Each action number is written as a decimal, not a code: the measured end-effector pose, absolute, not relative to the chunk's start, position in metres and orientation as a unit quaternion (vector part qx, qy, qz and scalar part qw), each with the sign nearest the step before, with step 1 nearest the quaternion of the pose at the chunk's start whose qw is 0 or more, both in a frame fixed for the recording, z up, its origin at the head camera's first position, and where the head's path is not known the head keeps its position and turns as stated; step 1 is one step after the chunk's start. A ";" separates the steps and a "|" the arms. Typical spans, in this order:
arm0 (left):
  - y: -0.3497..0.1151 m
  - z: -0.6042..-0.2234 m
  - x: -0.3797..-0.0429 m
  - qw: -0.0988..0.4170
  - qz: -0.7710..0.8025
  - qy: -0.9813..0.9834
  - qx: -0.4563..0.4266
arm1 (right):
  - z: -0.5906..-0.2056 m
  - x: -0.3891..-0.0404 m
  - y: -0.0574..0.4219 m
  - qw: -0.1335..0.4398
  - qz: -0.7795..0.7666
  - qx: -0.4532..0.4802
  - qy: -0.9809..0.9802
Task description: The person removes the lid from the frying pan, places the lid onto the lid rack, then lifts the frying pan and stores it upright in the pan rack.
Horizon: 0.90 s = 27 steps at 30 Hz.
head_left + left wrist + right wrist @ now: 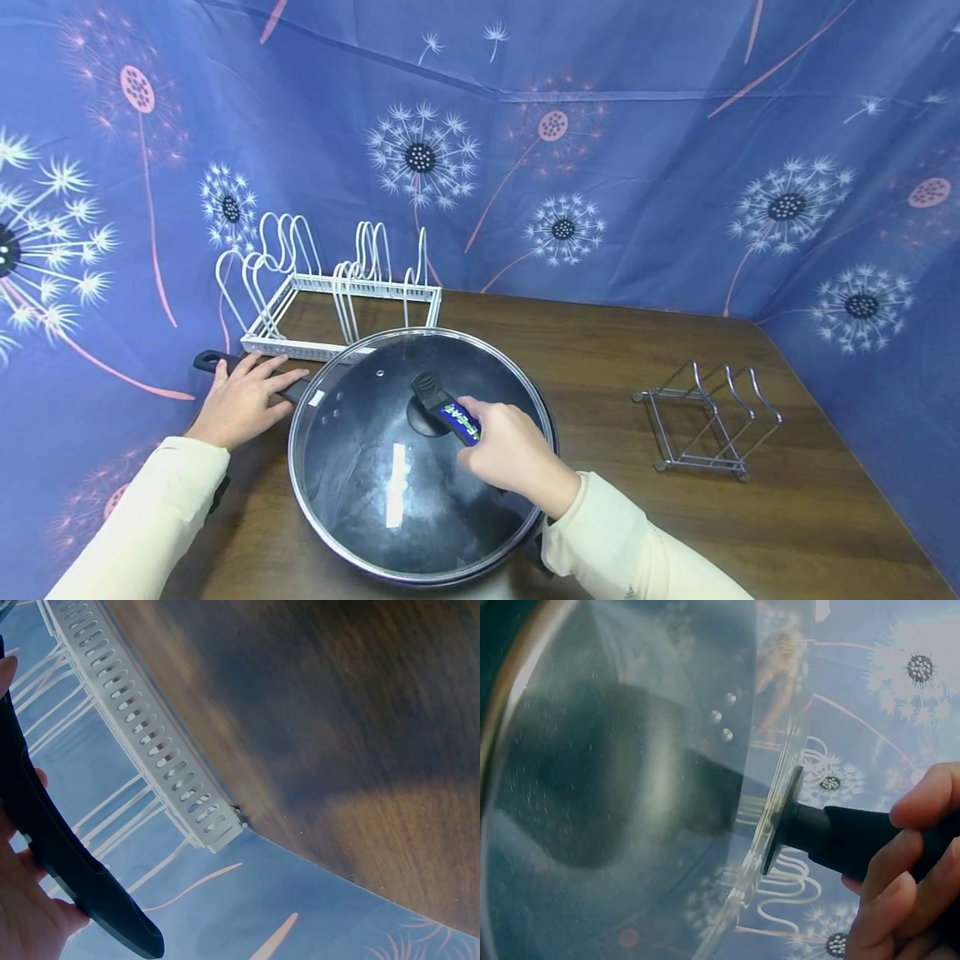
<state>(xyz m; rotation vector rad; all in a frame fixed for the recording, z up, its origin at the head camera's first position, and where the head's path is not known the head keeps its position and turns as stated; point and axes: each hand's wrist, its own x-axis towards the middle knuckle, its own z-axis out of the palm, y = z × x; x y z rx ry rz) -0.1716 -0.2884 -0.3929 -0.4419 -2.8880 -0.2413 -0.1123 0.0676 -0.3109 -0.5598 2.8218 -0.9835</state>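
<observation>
A wide black frying pan, its long black handle (67, 832) pointing left, is covered by a round glass lid (352, 475) with a metal rim. My right hand (510, 450) grips the lid's black upright handle (438, 404), fingers curled round it in the right wrist view. Whether the lid rests fully on the pan, I cannot tell. My left hand (247, 400) lies over the pan handle with its fingers spread and fairly straight. From below, the left wrist view shows fingertips on both sides of that handle.
Behind the pan stands a white rack (345, 287) with tall looped dividers. A small chrome wire rack (697, 425) is on the right of the brown wooden table (592, 350). Blue dandelion-print cloth (637, 167) hangs at the back and sides.
</observation>
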 end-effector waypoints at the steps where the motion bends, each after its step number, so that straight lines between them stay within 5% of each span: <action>1: -0.288 -0.393 -0.172 0.102 -0.080 -0.980 -0.150 | -0.311 -0.112 0.068 0.050 -0.324 -0.183 0.927; 15: -0.287 -0.385 -0.172 0.077 -0.073 -0.983 -0.152 | -0.308 -0.104 0.080 -0.054 -0.258 -0.211 0.941; 27: -0.295 -0.375 -0.168 0.055 -0.083 -0.982 -0.159 | -0.300 -0.108 0.091 -0.052 -0.248 -0.179 0.951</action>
